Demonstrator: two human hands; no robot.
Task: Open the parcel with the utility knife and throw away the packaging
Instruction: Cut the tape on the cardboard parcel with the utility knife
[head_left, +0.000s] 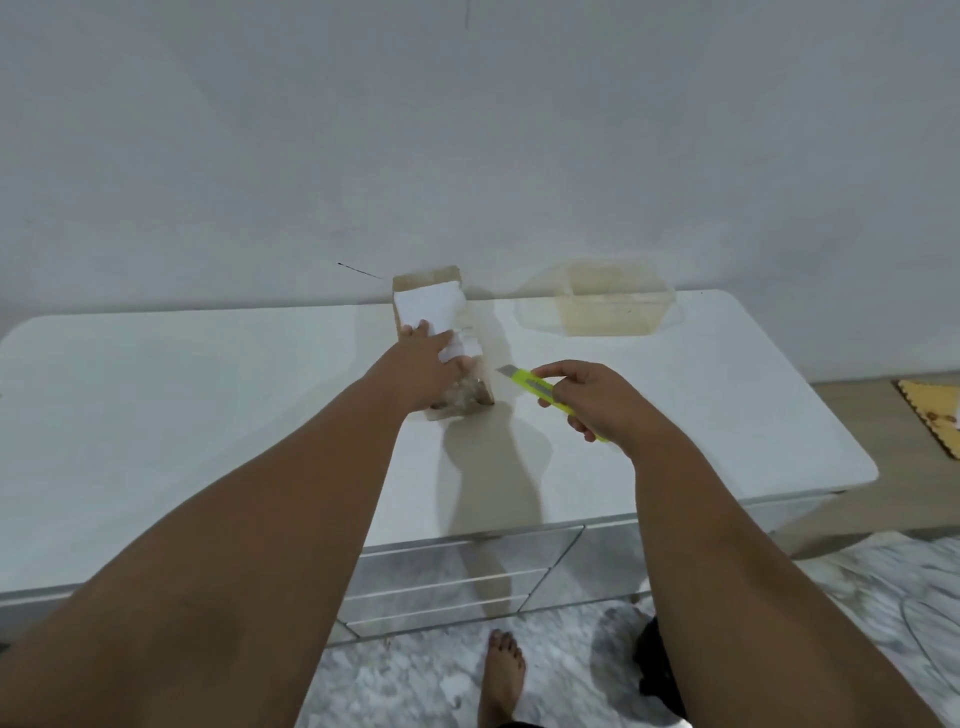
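A small brown cardboard parcel (431, 304) with a white label lies lengthwise on the white table (208, 395), near the wall. My left hand (423, 366) rests flat on top of it, pressing it down, and hides its middle. My right hand (592, 397) holds a neon-yellow utility knife (540, 387) just right of the parcel. The grey blade is out and points left toward the parcel's near right side, a short gap away from it.
A clear plastic container (597, 306) stands at the back right of the table. A wall runs right behind the table. Mirrored drawers (467, 577) face me below the front edge. My bare foot (501, 675) is on the marble floor. A yellow mat (932, 410) lies far right.
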